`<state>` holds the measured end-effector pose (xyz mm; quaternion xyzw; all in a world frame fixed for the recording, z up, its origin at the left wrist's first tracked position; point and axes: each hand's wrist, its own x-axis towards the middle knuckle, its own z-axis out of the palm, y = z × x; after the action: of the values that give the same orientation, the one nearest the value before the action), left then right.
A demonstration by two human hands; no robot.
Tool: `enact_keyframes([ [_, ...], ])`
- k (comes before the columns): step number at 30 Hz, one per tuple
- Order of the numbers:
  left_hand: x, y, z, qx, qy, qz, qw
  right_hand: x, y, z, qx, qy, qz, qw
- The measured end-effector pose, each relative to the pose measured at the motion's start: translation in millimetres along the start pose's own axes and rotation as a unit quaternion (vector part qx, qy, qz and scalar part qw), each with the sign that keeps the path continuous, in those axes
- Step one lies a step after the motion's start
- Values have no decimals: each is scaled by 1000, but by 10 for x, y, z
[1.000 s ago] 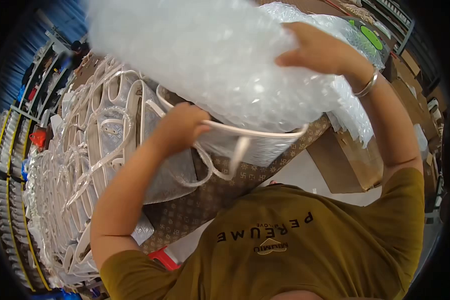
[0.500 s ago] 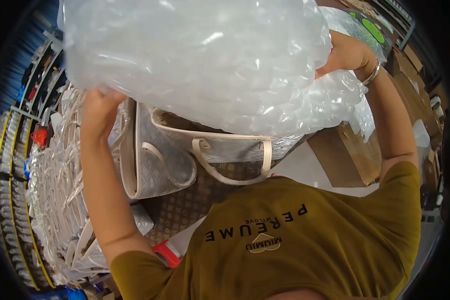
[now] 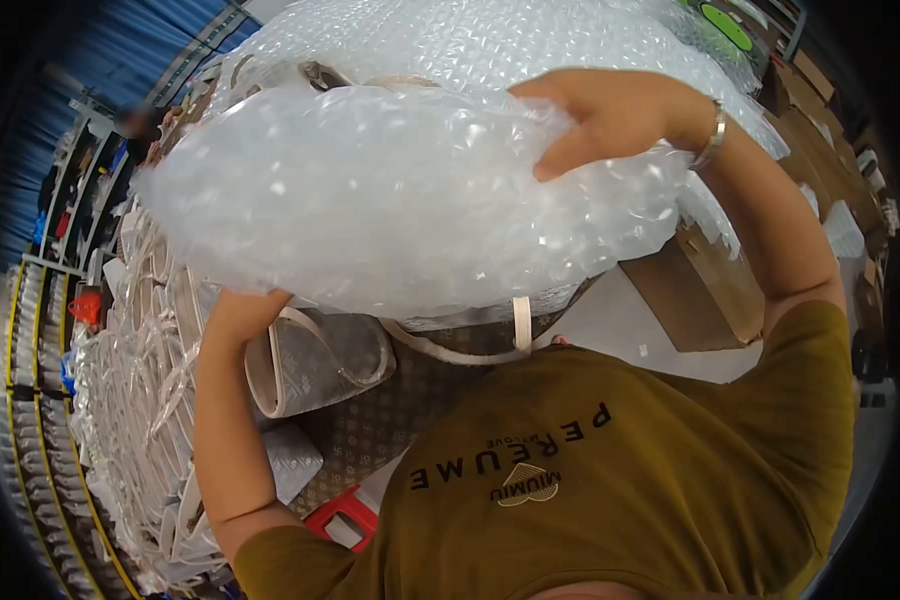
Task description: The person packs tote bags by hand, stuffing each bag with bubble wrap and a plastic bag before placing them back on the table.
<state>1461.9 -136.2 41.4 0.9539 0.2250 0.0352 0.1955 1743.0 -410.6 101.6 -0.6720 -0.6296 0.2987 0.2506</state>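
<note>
A thick bundle of bubble wrap (image 3: 390, 200) spans the space between my hands. My left hand (image 3: 245, 312) is at its lower left edge, the fingertips hidden under the plastic. My right hand (image 3: 610, 118) grips the upper right part between thumb and fingers. Below the bundle, a handbag's pale handle (image 3: 522, 325) shows; most of that bag is covered. A grey patterned handbag (image 3: 320, 360) with a pale strap sits beneath my left hand. More bubble wrap (image 3: 570, 40) lies behind.
Many wrapped bags (image 3: 135, 400) are stacked at the left, beside shelves (image 3: 35, 430) with yellow edges. An open cardboard box (image 3: 695, 295) is on the right. A red object (image 3: 345, 518) lies near my left sleeve. Part of a person (image 3: 140, 125) is blurred at the upper left.
The bubble wrap bundle has come down, covering more of the middle bag and exposing the wrap behind. My left hand has moved down and right; my right hand has shifted left over the bundle.
</note>
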Motion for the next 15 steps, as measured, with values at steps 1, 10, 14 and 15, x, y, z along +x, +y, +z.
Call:
enact_keyframes([
  [1, 55, 141, -30, -27, -35, -41, 998, 39, 7, 28, -1, -6, 21, 1000],
  [10, -55, -1211, 256, 203, 131, 120, 963, -193, -156, 114, -188, 59, -74, 978],
  [14, -227, -367, 2, 21, 124, 56, 990, -195, 86, 95, 38, 16, -158, 986],
  [15, -208, -153, -25, -58, 218, 46, 973, -204, 131, 75, 85, 45, -118, 988],
])
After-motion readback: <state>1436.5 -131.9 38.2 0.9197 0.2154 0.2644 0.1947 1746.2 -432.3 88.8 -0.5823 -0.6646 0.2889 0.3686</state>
